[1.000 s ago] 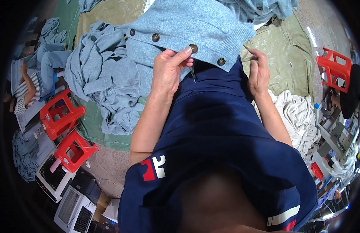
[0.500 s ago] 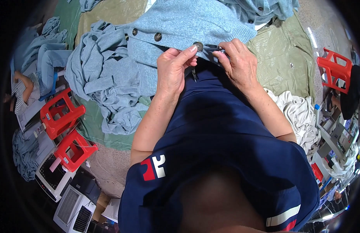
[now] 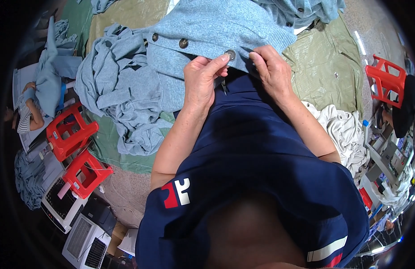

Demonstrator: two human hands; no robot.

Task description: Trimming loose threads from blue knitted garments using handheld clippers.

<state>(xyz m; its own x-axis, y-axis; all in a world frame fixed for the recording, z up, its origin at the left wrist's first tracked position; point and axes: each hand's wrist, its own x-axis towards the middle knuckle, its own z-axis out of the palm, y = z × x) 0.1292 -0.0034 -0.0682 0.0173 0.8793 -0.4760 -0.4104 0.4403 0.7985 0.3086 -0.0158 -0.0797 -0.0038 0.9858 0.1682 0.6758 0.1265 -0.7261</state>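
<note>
Our right hand (image 3: 274,71) has come inward since the frame a second ago, when it lay farther right, and is now near our left hand (image 3: 200,80). We judge that the cardigan (image 3: 212,27), spread beyond both hands with its near edge (image 3: 242,62) between them, is best left slack, since a tug could stretch the knit. We pinch that edge between left thumb and fingers; a light, steady hold should serve. We curl the right fingers close to the edge, but cannot tell whether their tips grip anything. We would keep the dark pointed tip (image 3: 224,87) below the left fingers angled away from the yarn, lest it snag; its other end is hidden.

In appearance, we note a pale, heathered blue body beyond the hands, with ribbing (image 3: 279,38) beyond the right one. At and leftward of our left thumb, we count three round, dark buttons (image 3: 183,43), the nearest touching the thumb.
</note>
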